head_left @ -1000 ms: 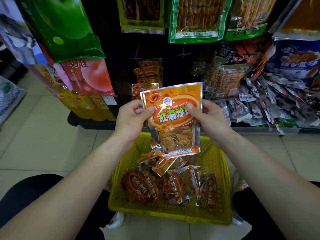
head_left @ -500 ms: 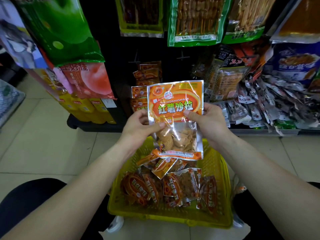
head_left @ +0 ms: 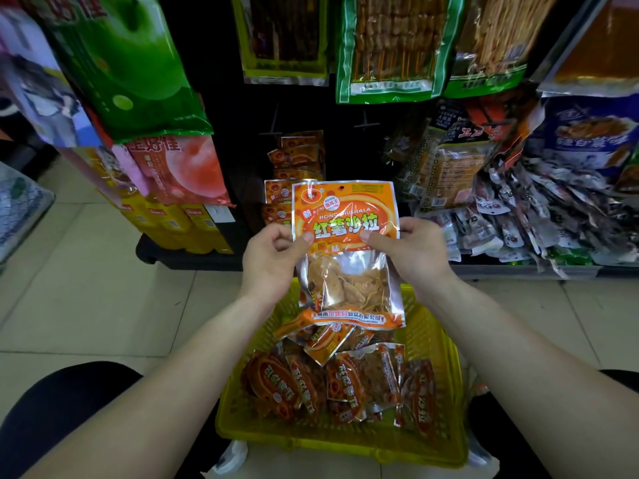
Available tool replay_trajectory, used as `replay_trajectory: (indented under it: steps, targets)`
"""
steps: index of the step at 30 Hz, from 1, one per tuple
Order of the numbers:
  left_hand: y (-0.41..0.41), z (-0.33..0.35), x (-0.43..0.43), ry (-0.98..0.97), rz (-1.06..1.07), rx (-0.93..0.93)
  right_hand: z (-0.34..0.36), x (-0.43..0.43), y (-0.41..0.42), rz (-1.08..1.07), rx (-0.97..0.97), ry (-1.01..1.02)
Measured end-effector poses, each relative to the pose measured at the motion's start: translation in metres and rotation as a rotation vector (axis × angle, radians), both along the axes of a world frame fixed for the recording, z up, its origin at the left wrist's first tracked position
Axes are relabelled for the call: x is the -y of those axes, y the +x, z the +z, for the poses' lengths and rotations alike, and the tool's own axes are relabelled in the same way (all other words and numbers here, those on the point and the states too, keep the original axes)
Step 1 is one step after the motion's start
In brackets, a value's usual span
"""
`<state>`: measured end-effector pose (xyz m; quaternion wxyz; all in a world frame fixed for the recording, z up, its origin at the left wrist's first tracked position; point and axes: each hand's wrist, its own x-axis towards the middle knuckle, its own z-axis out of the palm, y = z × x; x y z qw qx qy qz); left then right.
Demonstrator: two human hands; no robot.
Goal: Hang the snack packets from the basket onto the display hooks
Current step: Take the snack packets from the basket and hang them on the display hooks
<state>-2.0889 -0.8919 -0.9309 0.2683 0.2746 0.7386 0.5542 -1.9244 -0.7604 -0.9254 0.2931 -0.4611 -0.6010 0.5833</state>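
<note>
1. My left hand (head_left: 268, 261) and right hand (head_left: 411, 252) each pinch a side edge of the orange snack packet (head_left: 345, 250).
2. I hold it upright above the yellow basket (head_left: 439, 344), in front of matching packets (head_left: 297, 160) hanging on the rack.
3. More packets (head_left: 345, 382) lie in the basket.

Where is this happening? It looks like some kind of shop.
Most likely a small grocery or snack shop. Bagged snacks hang on a display rack, a yellow basket of packets sits on the tiled floor, and both hands hold an orange snack packet up for hanging.
</note>
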Motion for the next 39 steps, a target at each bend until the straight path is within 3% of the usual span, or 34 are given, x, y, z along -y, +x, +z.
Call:
replay_trajectory:
  steps: [8, 17, 24, 39]
  targets:
    - [-0.008, -0.011, -0.007, -0.091, 0.021, 0.049, -0.016, -0.007, 0.008, 0.084, 0.063, -0.066]
    - [-0.009, -0.016, -0.008, -0.164, -0.072, 0.167, -0.022, -0.006, 0.010, 0.046, 0.119, 0.044]
    - [-0.039, -0.020, -0.005, -0.286, -0.112, -0.019, -0.021, -0.045, -0.002, 0.006, 0.334, 0.299]
    - [-0.114, -0.116, -0.118, -0.338, -0.142, -0.216, -0.145, -0.192, -0.118, -0.070, 0.397, 0.200]
